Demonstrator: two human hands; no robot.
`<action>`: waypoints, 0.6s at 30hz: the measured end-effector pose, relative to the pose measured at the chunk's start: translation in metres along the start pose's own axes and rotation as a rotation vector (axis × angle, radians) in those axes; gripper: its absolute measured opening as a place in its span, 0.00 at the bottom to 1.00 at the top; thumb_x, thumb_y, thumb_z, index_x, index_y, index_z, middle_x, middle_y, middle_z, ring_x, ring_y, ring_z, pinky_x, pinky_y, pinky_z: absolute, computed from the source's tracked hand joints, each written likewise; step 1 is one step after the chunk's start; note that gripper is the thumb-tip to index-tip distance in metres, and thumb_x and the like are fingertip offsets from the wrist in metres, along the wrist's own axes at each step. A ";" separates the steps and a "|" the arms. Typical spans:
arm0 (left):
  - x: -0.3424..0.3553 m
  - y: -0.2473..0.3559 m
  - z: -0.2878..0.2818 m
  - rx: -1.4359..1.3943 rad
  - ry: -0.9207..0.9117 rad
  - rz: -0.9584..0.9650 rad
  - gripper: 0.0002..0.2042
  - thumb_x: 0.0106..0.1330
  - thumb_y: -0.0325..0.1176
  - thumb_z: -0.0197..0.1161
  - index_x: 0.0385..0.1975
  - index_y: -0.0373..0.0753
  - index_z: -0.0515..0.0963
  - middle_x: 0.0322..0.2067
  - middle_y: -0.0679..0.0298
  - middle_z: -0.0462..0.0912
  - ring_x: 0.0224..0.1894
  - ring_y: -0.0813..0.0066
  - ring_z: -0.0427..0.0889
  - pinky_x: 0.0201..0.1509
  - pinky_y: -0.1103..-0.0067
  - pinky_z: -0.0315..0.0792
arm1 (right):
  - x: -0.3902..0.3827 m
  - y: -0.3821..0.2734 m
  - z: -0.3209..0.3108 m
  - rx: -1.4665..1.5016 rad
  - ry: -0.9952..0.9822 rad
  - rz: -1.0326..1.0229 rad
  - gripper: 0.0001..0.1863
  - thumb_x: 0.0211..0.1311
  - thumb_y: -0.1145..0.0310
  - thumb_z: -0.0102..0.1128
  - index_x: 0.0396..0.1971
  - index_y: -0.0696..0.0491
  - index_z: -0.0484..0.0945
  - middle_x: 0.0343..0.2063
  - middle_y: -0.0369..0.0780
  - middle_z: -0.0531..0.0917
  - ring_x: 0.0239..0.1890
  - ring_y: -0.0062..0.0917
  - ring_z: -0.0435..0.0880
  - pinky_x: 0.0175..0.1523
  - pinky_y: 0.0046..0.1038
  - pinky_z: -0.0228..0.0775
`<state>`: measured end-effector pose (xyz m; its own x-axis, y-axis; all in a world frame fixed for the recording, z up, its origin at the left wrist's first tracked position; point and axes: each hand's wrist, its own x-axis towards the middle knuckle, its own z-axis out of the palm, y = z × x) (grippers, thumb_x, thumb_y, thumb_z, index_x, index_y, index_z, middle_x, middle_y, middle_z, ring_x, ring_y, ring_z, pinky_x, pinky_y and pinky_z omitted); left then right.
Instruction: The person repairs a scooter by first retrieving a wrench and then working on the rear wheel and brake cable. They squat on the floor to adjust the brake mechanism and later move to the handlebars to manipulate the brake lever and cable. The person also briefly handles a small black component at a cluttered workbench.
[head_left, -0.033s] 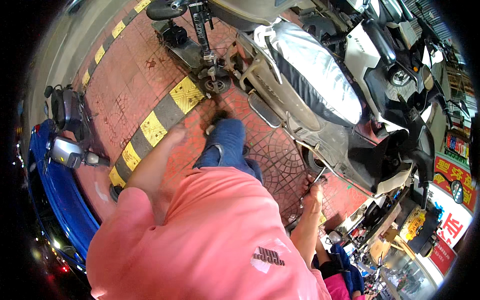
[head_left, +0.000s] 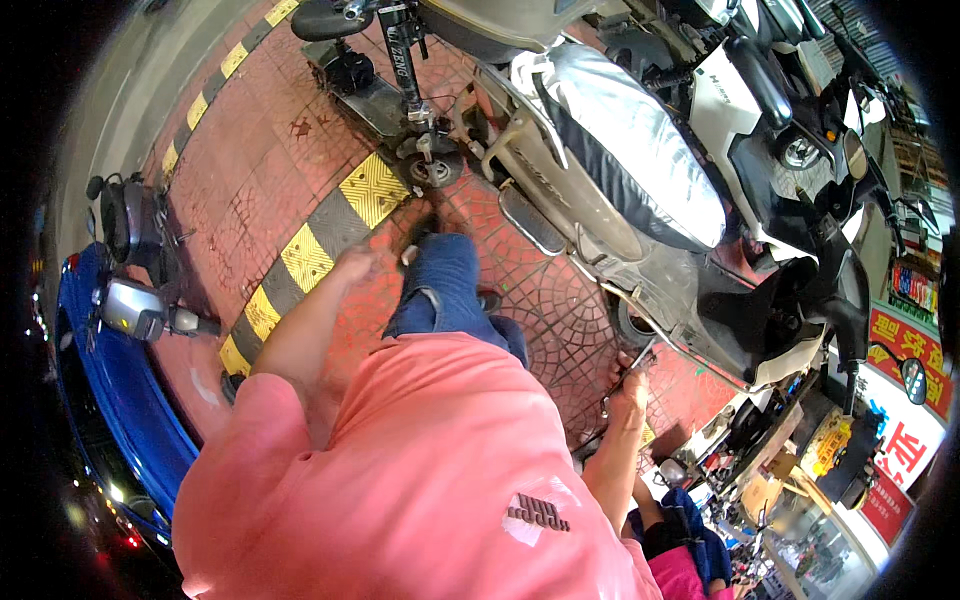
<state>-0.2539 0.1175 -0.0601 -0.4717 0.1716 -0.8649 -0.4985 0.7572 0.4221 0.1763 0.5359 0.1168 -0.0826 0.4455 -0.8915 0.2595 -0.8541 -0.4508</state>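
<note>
My left hand (head_left: 357, 265) hangs beside my bent leg in blue jeans (head_left: 440, 280), over the yellow-and-grey kerb strip. Its fingers are blurred, and I cannot tell whether they are closed. On the right, my right hand (head_left: 629, 388) is closed around a thin metal rod-like tool (head_left: 642, 358), whose exact kind is too small to make out. That hand is near the lower side of a parked grey-beige scooter (head_left: 580, 190) with a silver seat cover (head_left: 625, 130). A wheel of the scooter (head_left: 632, 318) shows just beyond the tool.
A folding electric scooter (head_left: 405, 90) stands at the far side. More scooters (head_left: 740, 110) are parked at the right. A blue car (head_left: 115, 370) and another scooter (head_left: 140, 260) are at the left. Another person in pink (head_left: 680, 570) is at the lower right, near a cluttered shopfront.
My leg has shifted slightly left. My left hand has moved a little, and the tool in my right hand has tilted slightly.
</note>
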 end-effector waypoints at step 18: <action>0.219 0.041 -0.501 -0.088 0.099 -0.169 0.16 0.66 0.38 0.58 0.48 0.35 0.75 0.34 0.57 0.83 0.27 0.68 0.81 0.30 0.70 0.75 | -0.045 0.197 0.353 0.446 0.453 -0.016 0.15 0.71 0.57 0.55 0.24 0.46 0.69 0.11 0.28 0.60 0.11 0.18 0.56 0.16 0.24 0.46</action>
<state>-0.7421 -0.1300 -0.0957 -0.4431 -0.0190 -0.8963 -0.6359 0.7114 0.2993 -0.1080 0.2528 0.0520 0.3570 0.4453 -0.8211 -0.1724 -0.8326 -0.5264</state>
